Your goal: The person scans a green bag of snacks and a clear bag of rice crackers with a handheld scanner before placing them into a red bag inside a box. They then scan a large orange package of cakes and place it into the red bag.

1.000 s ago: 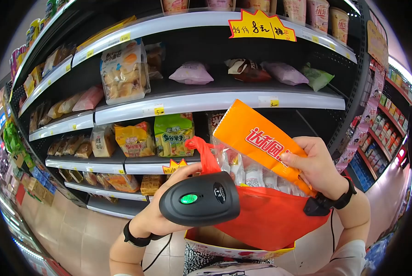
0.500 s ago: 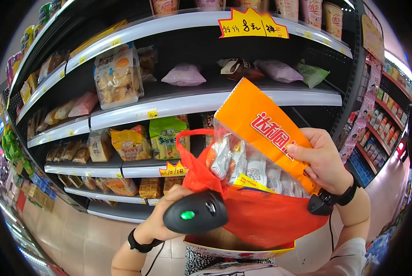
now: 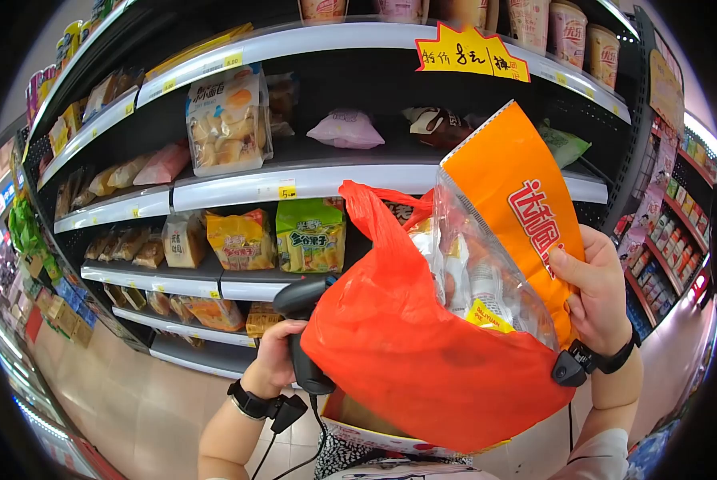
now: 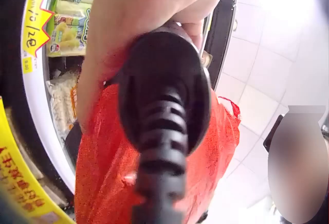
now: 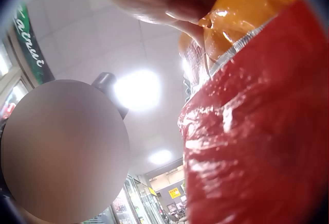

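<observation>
A black handheld barcode scanner (image 3: 298,352) sits in my left hand (image 3: 273,352), fingers wrapped about its handle, cable hanging down. In the left wrist view the scanner's handle end (image 4: 136,75) and ribbed cable sleeve (image 4: 162,167) block much of the scene. A red plastic carrier bag (image 3: 406,344) spreads between both hands, right beside the scanner. Out of its mouth rises a clear snack bag (image 3: 498,276) of small wrapped pieces with an orange top (image 3: 506,168). My right hand (image 3: 602,296) pinches that orange top, thumb on its front. The snack bag's lower part is hidden in the carrier bag.
Shelves (image 3: 238,188) with packaged breads and pastries stand ahead. Cups (image 3: 570,36) line the upper shelf behind a yellow price sign (image 3: 470,54). An open box (image 3: 358,420) lies below the carrier bag, near my body. Another aisle shelf (image 3: 674,216) runs at the right.
The scanner has turned from its green-lit top facing me to its side, partly behind the carrier bag. The carrier bag has swung up and left; the snack bag is higher, farther right and more upright.
</observation>
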Tool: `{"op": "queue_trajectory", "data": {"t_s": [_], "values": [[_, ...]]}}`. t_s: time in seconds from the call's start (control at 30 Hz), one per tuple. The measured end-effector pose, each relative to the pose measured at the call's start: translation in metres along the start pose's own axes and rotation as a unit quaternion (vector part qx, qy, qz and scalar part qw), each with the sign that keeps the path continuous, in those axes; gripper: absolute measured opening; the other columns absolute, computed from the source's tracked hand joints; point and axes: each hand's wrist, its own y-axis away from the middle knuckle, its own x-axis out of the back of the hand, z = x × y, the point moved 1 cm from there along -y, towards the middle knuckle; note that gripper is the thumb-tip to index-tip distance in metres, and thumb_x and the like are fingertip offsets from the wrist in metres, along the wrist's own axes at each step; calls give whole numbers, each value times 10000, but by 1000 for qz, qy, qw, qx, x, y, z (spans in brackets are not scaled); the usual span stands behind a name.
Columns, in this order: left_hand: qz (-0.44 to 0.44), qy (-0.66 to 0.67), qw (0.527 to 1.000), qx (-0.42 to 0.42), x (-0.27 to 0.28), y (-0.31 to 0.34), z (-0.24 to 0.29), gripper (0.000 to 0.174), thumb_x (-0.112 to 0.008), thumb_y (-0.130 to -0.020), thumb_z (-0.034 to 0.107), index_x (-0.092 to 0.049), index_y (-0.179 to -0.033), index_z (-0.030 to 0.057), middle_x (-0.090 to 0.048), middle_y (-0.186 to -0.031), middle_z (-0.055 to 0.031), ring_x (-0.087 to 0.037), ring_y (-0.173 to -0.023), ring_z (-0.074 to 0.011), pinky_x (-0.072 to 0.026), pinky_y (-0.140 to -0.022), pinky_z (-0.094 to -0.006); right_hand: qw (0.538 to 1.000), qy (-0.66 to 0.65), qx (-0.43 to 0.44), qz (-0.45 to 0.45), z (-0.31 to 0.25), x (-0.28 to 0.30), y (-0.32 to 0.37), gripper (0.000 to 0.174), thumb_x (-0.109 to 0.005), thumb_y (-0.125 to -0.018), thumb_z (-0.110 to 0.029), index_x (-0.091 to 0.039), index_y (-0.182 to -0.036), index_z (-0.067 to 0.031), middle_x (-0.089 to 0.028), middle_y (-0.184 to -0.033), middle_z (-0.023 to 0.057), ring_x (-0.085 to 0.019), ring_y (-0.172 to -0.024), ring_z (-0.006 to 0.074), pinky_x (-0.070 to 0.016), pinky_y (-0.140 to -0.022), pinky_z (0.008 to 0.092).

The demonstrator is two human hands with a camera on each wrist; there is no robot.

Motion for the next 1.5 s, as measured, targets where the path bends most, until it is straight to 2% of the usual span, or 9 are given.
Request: {"op": "queue_trajectory", "data": {"t_s": [0.17, 0.3, 0.77, 0.93, 1.1, 1.2, 1.33, 1.4, 1.5], "values": [[-10, -51, 997, 61, -12, 19, -7, 455, -512, -860, 166, -408, -1270, -2, -485, -1271, -159, -544, -1094, -259, -455, -909, -415, 1000, 5, -4, 7, 3, 0, -1, 185, -560, -850, -55, -567, -997, 55, -654, -886, 95, -331, -357, -13, -267, -341, 134], [110, -63, 989, 76, -2, 15, -11, 544, -633, -817, 202, -409, -1284, 35, -480, -1283, -130, -525, -1119, -235, -476, -885, -374, 1000, -16, -5, 5, 3, -3, 0, 189, -556, -852, -55, -563, -1006, 54, -653, -881, 98, -334, -356, -13, -272, -339, 135], [116, -305, 945, 25, 1, 12, -13, 543, -734, -701, 47, -499, -1189, -2, -588, -1117, -83, -582, -960, -155, -491, -804, -315, 999, 33, 12, 38, -4, 3, 7, 182, -560, -844, -36, -571, -999, 59, -652, -861, 97, -337, -359, -12, -259, -335, 140], [106, -389, 914, 34, 18, 10, -19, 539, -742, -696, 55, -508, -1178, -4, -596, -1103, -76, -582, -942, -146, -487, -798, -302, 999, 29, 28, 31, -5, 1, 9, 170, -569, -841, -28, -580, -980, 70, -645, -863, 104, -569, -621, 59, -452, -546, 170], [141, -371, 917, 36, 8, 22, -7, 534, -730, -694, 36, -506, -1177, -11, -609, -1063, -79, -596, -914, -159, -492, -789, -306, 996, 83, 7, -4, -5, 2, 8, 141, -588, -832, -21, -602, -937, 72, -638, -858, 95, -590, -779, 90, -475, -664, 203], [195, -371, 898, -136, -7, 34, 27, 255, -669, -747, 125, -544, -956, 47, -587, -833, -61, -559, -673, -122, -452, -591, -242, 995, 85, 12, -49, 4, 0, 6, 115, -601, -822, -16, -617, -896, 70, -632, -834, 77, -574, -758, 72, -465, -653, 197], [93, -296, 895, -320, -74, 58, 81, 363, -549, -808, 186, -487, -1110, -4, -575, -852, -108, -533, -662, -151, -452, -597, -265, 982, 158, 40, -90, 12, -9, -4, 109, -606, -813, -39, -623, -830, 67, -606, -733, 43, -525, -693, 47, -428, -611, 203], [31, -338, 887, -312, -118, 70, 91, 420, -547, -783, 249, -494, -1102, -19, -590, -984, -160, -586, -789, -223, -475, -711, -305, 973, 189, 64, -117, 22, -13, -13, 154, -607, -809, -82, -609, -826, 71, -582, -675, 56, -499, -651, 52, -410, -583, 228], [8, -506, 776, -377, -180, 57, 66, 577, -564, -684, 282, -493, -1163, -31, -576, -1096, -195, -581, -929, -296, -398, -879, -386, 958, 218, 90, -162, 27, -21, -21, 156, -607, -800, -82, -605, -829, 72, -578, -670, 79, -499, -642, 67, -415, -583, 245]]}}
